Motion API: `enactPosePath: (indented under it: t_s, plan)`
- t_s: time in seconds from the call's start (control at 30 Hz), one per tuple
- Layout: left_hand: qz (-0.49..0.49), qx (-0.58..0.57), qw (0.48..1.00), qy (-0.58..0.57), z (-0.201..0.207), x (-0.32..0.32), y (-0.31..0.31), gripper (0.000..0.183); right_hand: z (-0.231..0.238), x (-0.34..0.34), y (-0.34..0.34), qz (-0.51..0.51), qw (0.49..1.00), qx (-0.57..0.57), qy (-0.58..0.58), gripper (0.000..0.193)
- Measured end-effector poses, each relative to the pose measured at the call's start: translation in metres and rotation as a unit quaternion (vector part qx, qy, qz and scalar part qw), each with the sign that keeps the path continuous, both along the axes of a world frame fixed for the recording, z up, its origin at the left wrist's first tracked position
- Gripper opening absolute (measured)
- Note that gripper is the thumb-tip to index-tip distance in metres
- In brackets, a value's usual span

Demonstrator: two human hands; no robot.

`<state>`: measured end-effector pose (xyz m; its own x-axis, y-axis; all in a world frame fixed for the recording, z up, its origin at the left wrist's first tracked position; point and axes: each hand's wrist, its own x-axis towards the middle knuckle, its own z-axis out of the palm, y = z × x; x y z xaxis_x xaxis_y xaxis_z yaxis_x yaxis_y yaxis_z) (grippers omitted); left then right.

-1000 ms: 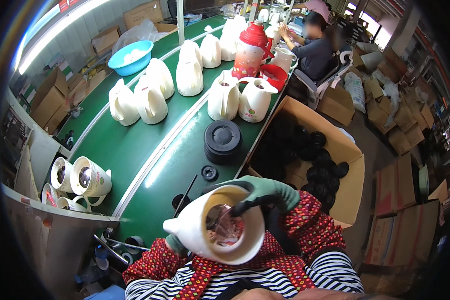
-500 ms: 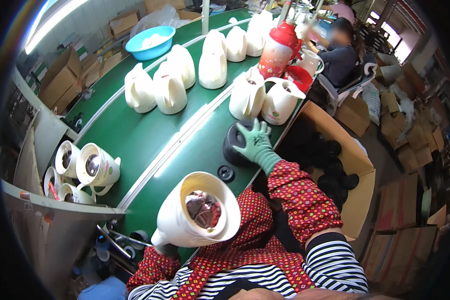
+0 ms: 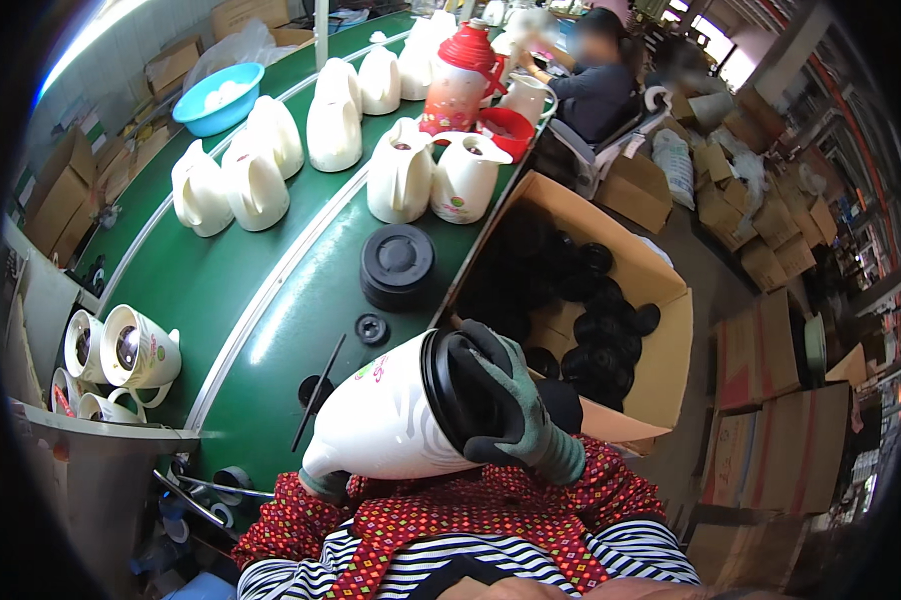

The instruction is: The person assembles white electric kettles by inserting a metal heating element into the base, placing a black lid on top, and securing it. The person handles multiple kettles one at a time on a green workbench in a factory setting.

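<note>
A white thermos jug (image 3: 381,415) lies tilted in front of my body, its wide bottom end facing right. My left hand (image 3: 326,485), gloved and partly hidden behind the jug, grips its narrow spout end. My right hand (image 3: 519,410), in a green glove with dark fingers, holds a round black base cap (image 3: 453,385) against the wide end. Whether the cap is seated cannot be made out. Beyond the jug, a stack of black base caps (image 3: 398,265) stands on the green bench, with a small black ring (image 3: 372,329) and a thin dark rod (image 3: 319,390) nearer me.
An open cardboard box (image 3: 661,350) of black caps stands right of the bench. White jugs (image 3: 256,180) and a red thermos flask (image 3: 458,85) stand farther off. At left are several upturned jugs (image 3: 141,345); a blue basin (image 3: 218,105) sits behind. A person (image 3: 596,80) sits at far right.
My right hand has come back from the cap stack to the jug with a black base cap. The jug has turned from facing up to lying sideways. The view has shifted right.
</note>
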<state>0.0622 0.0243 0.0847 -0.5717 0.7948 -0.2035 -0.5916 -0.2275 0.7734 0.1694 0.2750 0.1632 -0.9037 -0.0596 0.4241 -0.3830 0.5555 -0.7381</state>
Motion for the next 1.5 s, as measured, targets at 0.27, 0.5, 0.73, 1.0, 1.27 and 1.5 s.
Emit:
enactPosePath:
  t_s: [0.27, 0.5, 0.73, 1.0, 1.27, 1.5]
  plan:
    - [0.014, -0.127, 0.964, 0.232, 0.022, 0.009, 0.007, 0.049, -0.013, 0.041, 0.013, -0.031, 0.99, -0.136, 0.002, 0.094]
    - [0.267, -0.113, 0.661, 0.692, 0.048, -0.016, 0.017, 0.031, -0.096, 0.035, 0.033, 0.029, 0.847, -0.513, -0.135, 0.059]
    - [0.12, -0.074, 0.96, 0.243, 0.037, 0.001, 0.006, 0.028, 0.0, 0.04, 0.028, 0.082, 0.984, -0.149, 0.055, 0.097]
    - [0.202, -0.132, 0.729, 0.641, 0.064, -0.012, 0.013, 0.029, -0.001, 0.036, -0.005, 0.093, 0.863, -0.496, 0.011, 0.079]
    - [0.124, -0.061, 0.979, 0.152, 0.025, 0.009, 0.005, 0.03, 0.008, 0.002, 0.023, 0.044, 0.74, -0.617, -0.264, 0.056]
    - [0.046, -0.051, 0.996, 0.06, 0.013, 0.03, 0.03, 0.03, -0.037, 0.014, 0.009, -0.079, 0.989, -0.122, 0.005, 0.063]
